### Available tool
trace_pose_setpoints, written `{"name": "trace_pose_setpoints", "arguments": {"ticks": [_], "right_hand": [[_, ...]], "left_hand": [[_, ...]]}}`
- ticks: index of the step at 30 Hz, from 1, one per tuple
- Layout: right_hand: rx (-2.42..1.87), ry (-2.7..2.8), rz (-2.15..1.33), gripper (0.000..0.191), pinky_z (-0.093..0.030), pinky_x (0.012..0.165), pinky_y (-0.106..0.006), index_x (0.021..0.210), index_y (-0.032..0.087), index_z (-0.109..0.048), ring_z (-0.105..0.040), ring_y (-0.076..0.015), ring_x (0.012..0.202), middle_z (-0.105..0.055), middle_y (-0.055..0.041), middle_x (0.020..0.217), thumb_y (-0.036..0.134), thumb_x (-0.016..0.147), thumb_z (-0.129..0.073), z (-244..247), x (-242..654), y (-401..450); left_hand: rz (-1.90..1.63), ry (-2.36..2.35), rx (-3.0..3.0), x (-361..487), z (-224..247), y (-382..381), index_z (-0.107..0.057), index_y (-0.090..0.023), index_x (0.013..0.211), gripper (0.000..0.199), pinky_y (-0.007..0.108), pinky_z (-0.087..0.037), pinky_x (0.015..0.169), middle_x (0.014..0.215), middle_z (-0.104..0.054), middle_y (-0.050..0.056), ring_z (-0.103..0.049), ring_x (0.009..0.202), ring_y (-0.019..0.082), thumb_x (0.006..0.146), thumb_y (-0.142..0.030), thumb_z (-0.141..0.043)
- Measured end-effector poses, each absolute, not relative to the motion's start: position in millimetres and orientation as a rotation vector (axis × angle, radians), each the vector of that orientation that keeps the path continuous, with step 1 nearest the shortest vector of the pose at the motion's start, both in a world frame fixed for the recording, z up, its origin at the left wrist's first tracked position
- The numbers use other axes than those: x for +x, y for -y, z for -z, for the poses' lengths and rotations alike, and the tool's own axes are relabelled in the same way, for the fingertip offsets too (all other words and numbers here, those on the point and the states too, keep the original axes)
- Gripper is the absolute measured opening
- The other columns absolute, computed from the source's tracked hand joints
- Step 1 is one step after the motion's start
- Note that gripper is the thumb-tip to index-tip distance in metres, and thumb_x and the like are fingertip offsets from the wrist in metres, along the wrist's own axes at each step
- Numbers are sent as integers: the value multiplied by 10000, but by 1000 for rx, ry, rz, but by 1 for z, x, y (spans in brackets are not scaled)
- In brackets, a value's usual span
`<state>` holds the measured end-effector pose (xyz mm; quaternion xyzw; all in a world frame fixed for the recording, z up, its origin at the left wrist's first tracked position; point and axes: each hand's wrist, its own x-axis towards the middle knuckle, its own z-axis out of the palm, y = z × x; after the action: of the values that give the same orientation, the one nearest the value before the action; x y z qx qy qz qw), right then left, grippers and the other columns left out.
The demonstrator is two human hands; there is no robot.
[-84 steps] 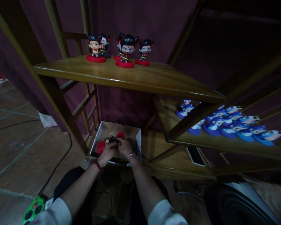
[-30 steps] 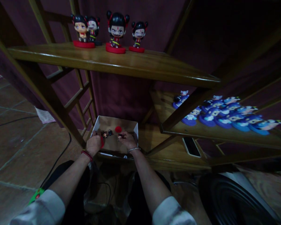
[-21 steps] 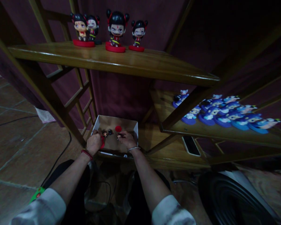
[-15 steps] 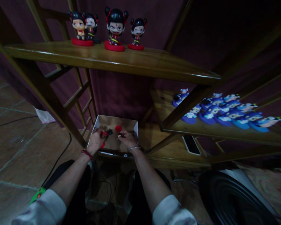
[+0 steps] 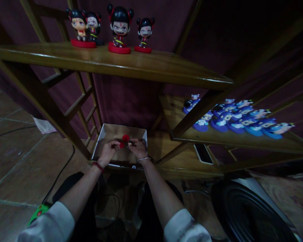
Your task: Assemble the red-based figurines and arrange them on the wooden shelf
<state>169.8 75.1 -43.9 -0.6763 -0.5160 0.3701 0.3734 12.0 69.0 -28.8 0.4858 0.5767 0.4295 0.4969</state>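
Observation:
My left hand (image 5: 109, 152) is over the shallow cardboard box (image 5: 111, 128), fingers closed on a red round base (image 5: 121, 144). Close by on its right, my right hand (image 5: 138, 149) pinches a small dark-haired figurine (image 5: 130, 144), whose pale face shows past the fingertips. The two held pieces are near each other but apart. Another red disc (image 5: 125, 137) lies on the bottom of the box, just beyond my hands. My fingers cover part of both held pieces.
Overhead, a wooden shelf (image 5: 116, 65) carries several finished figurines (image 5: 120, 28) on red bases. On a lower shelf to the right stand several blue figurines (image 5: 226, 119). A phone (image 5: 203, 154) lies below them. A black round stool-like object (image 5: 242, 208) is at lower right.
My left hand has moved slightly right, towards my right hand, and now has the red base at its fingertips. The black round piece seen beside it is no longer visible. The view has shifted slightly.

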Motion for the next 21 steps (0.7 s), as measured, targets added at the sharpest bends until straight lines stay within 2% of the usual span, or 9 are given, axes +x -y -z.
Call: {"name": "trace_pose_setpoints", "arguments": {"ticks": [4, 10, 14, 21], "right_hand": [[-1681, 1307, -898, 220, -480, 609, -241, 882, 213, -566, -587, -114, 624, -622, 29, 682, 233, 664, -546, 50, 173, -77], [-1678, 1237, -911, 217, -488, 603, -251, 863, 222, -575, -590, -123, 635, -625, 25, 693, 241, 646, -561, 58, 175, -77], [-1690, 1152, -959, 232, -497, 576, -253, 847, 207, -561, -594, -129, 636, -618, 17, 714, 232, 617, -582, 53, 174, -74], [-1602, 956, -1147, 238, -511, 519, -239, 862, 201, -515, -583, -105, 578, -583, 19, 737, 158, 631, -546, 34, 169, -68]], "left_hand": [[-1104, -1320, 1208, 18, 32, -69, -637, -150, 664, 106, 308, -450, 769, 835, -649, 52, -588, 771, 160, 581, -109, -585], [-1167, -1288, 1171, 24, 34, -69, -640, -157, 636, 129, 277, -444, 774, 793, -644, 50, -580, 739, 146, 555, -73, -586], [-1143, -1268, 1110, 29, 33, -67, -648, -161, 741, 216, 285, -455, 753, 786, -646, 35, -580, 704, 142, 553, -72, -592], [-1097, -1257, 1066, 38, 18, -60, -655, -161, 836, 307, 318, -436, 819, 802, -666, 32, -594, 800, 176, 567, -38, -575]]}}
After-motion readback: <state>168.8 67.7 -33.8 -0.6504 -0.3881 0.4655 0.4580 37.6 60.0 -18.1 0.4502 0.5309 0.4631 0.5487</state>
